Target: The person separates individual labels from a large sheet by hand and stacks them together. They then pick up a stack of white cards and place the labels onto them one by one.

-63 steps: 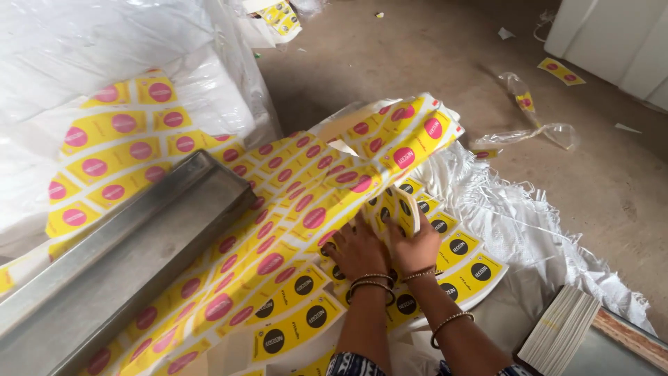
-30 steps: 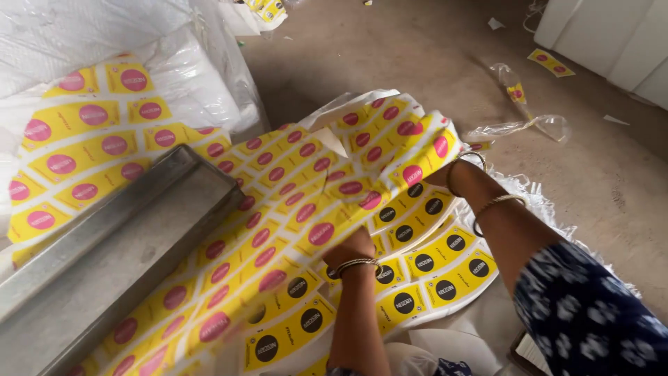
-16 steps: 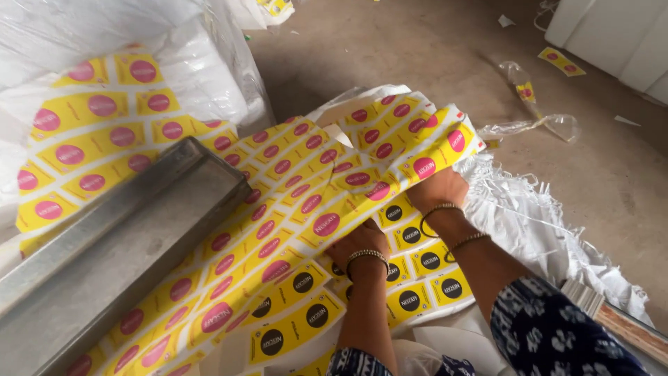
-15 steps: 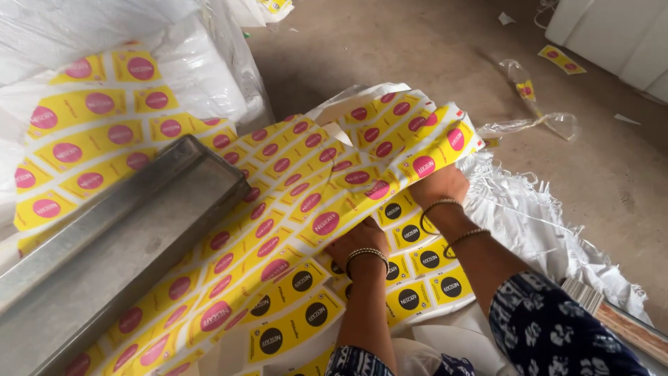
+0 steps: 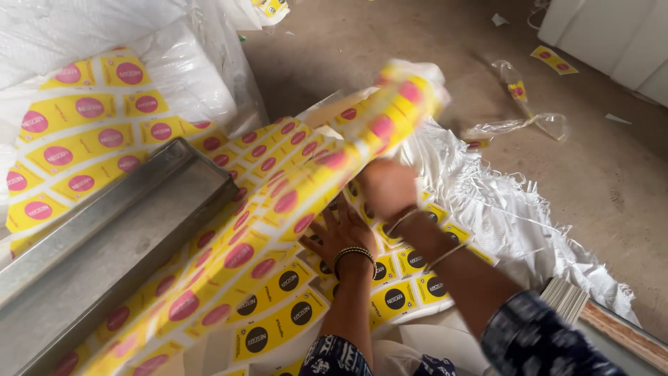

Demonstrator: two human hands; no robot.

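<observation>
A person crouches over a wide spread of printed label sheets, seen from above. The right hand [image 5: 386,189] grips the edge of a sheet of yellow labels with pink circles [image 5: 327,167], fingers closed on it from beneath, and holds that end raised off the pile so it slants up toward the far right; its upper end is blurred. The left hand [image 5: 341,233] lies flat, fingers spread open, palm down on the sheets just beside the right wrist, holding nothing. Both wrists wear thin bangles, and a beaded bracelet [image 5: 355,254] circles the left wrist. Under and in front of the hands lie yellow labels with black circles [image 5: 289,317], overlapping one another toward the near edge. The whole pile rests on a white woven sack [image 5: 501,216] with frayed edges, spread on the dusty concrete floor [image 5: 598,174]. To the left, a long grey metal channel [image 5: 104,244] lies slantwise across more pink-circled sheets. Behind it, a bulky white plastic sack [image 5: 104,28] has further pink-circled sheets [image 5: 76,139] draped over it. On the floor farther off lie a crumpled clear plastic wrapper [image 5: 522,125] and a stray yellow label scrap [image 5: 553,59].
</observation>
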